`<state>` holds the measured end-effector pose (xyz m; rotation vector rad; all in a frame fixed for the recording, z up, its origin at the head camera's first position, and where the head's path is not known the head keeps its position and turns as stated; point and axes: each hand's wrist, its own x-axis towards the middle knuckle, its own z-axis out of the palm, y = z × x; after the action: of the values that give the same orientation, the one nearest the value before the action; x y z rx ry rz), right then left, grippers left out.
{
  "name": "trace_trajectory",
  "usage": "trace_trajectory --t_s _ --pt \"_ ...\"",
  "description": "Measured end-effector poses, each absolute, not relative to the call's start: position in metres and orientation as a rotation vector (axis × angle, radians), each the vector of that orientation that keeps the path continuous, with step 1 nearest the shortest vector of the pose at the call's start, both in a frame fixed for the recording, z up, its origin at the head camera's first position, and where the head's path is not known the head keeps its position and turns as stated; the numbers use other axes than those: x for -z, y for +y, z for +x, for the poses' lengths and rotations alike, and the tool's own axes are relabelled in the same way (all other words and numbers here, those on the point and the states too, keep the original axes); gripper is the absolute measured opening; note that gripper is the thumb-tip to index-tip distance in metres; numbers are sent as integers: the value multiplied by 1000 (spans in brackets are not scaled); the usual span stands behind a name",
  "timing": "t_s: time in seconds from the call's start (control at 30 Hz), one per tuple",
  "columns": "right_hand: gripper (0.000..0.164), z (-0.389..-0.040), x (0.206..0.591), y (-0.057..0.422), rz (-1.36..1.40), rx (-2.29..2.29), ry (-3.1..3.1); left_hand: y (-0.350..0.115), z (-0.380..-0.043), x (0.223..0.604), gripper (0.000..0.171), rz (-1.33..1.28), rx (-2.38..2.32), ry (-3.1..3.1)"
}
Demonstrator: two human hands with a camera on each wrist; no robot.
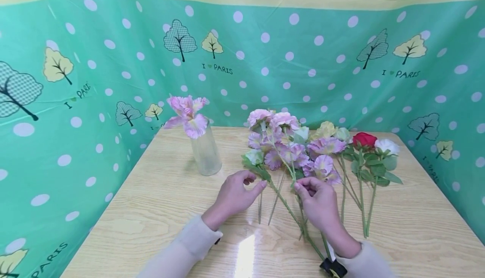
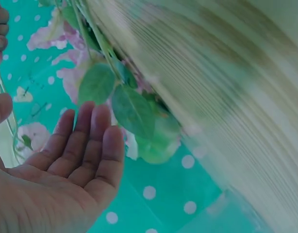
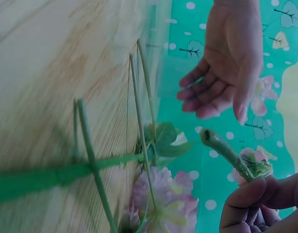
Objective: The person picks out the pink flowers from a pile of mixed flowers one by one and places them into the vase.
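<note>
My right hand [image 1: 320, 204] pinches the stem [image 3: 229, 155] of a pink artificial flower between thumb and fingers. Its ruffled pink bloom [image 1: 284, 122] rises above the other flowers, and the stem's lower end points back toward the right wrist. My left hand [image 1: 236, 191] is to the left of it, fingers [image 2: 81, 145] loosely extended and palm turned inward, with nothing held. Just beyond the left fingers are green leaves [image 2: 134, 109] and a pale greenish-white rose [image 1: 254, 156]. A frosted vase [image 1: 206, 158] stands at the back left, holding one pink-purple iris-like flower [image 1: 188, 116].
Purple-pink ruffled flowers [image 1: 323, 166] lie across the middle of the wooden table [image 1: 151, 215]. On the right lie a red rose [image 1: 364, 139] and a white rose [image 1: 387, 146], with a yellow flower [image 1: 323, 129] behind. A green dotted cloth [image 1: 265, 59] encloses the table's back and sides.
</note>
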<state>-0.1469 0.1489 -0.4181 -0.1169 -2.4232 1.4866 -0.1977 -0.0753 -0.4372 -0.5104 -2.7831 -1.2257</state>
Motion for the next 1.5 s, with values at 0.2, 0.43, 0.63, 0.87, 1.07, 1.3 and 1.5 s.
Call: trace_trajectory --t_s 0.2,0.43,0.63,0.87,1.07,1.3,1.5 --pt "5 -147 417 140 -121 -1571 -2400 -63 -198 435 37 -556 1372 -2703" --pt "5 -147 419 132 -96 -1682 -2373 -51 -198 433 26 -606 1562 -2620" --pt "6 -145 423 126 -90 -1692 -2387 -43 -197 432 27 -632 1704 -2552" --pt "7 -146 425 120 -41 -1726 -2367 -39 -196 430 18 -633 1777 -2472" --pt "6 -146 424 116 -27 -1723 -2378 -39 -195 429 15 -586 1823 -2435" --pt "6 -145 425 114 -33 -1702 -2413 -39 -195 428 15 -541 1899 -2422" --pt "5 -145 426 113 -22 -1696 -2411 -40 -195 427 16 -542 1927 -2421"
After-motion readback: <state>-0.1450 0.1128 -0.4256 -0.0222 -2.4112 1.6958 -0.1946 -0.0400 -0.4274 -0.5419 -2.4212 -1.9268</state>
